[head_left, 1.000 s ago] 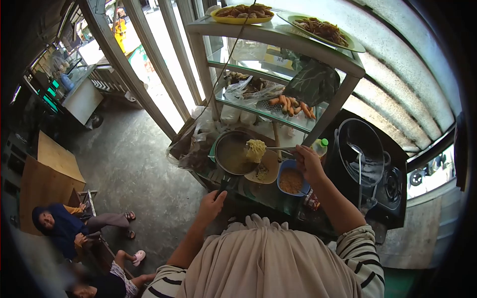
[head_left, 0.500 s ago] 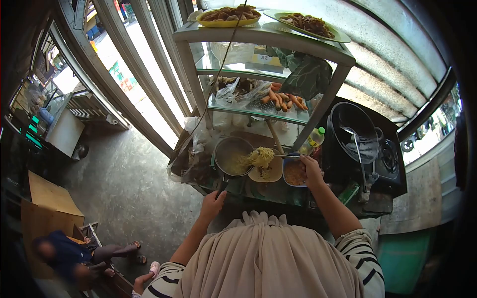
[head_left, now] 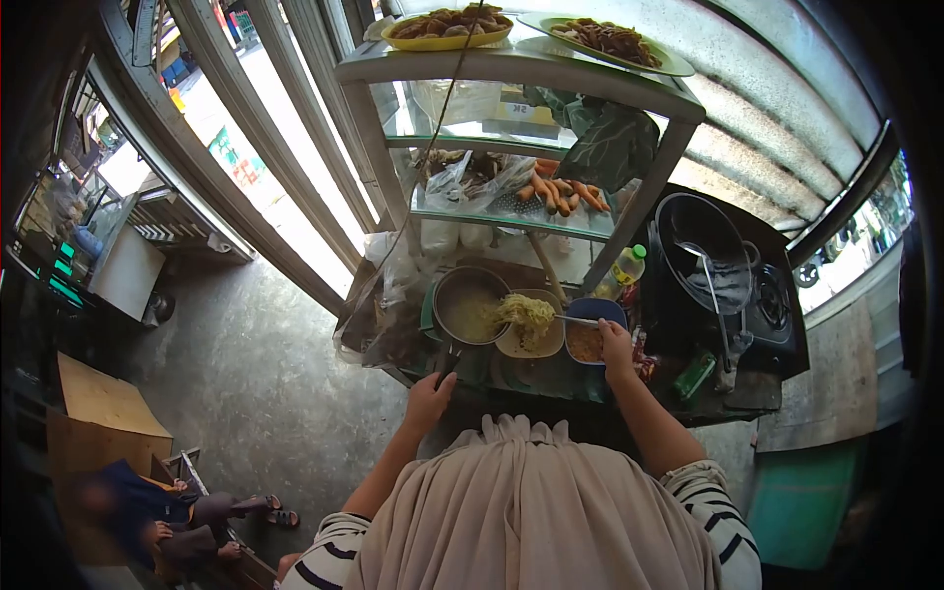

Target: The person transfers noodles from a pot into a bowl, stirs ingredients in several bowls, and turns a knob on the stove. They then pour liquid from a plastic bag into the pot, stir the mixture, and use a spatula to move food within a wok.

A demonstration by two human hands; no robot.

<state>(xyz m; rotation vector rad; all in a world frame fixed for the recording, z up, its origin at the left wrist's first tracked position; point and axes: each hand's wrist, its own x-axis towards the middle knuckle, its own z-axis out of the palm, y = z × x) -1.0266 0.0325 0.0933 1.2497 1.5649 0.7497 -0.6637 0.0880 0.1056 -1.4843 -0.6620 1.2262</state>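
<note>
My left hand (head_left: pixel 429 401) is closed around the dark handle of a small saucepan (head_left: pixel 444 329) with cloudy liquid and some noodles in it. Yellow noodles (head_left: pixel 528 315) hang in a clump from a thin metal utensil (head_left: pixel 582 322), whose head they hide. That utensil's handle is gripped by my right hand (head_left: pixel 617 356). Below the clump stands a cream bowl (head_left: pixel 553 344) with dark bits inside, right beside the pan. A blue-rimmed container (head_left: pixel 610 310) of orange-coloured food (head_left: pixel 586 344) sits next to the bowl, close under my right hand.
Behind the bowls rises a glass-shelved cabinet (head_left: pixel 511 224) with carrots (head_left: pixel 562 193) and plates of food on top. At right are a bottle with a green cap (head_left: pixel 626 267), a large dark wok (head_left: pixel 700 231) and a black stove (head_left: pixel 777 324). A seated person (head_left: pixel 147 511) is at lower left.
The saucepan has shifted slightly right, toward the bowl. The noodle clump has moved a little right and down, over the bowl. At lower left, a pink shoe has gone out of view.
</note>
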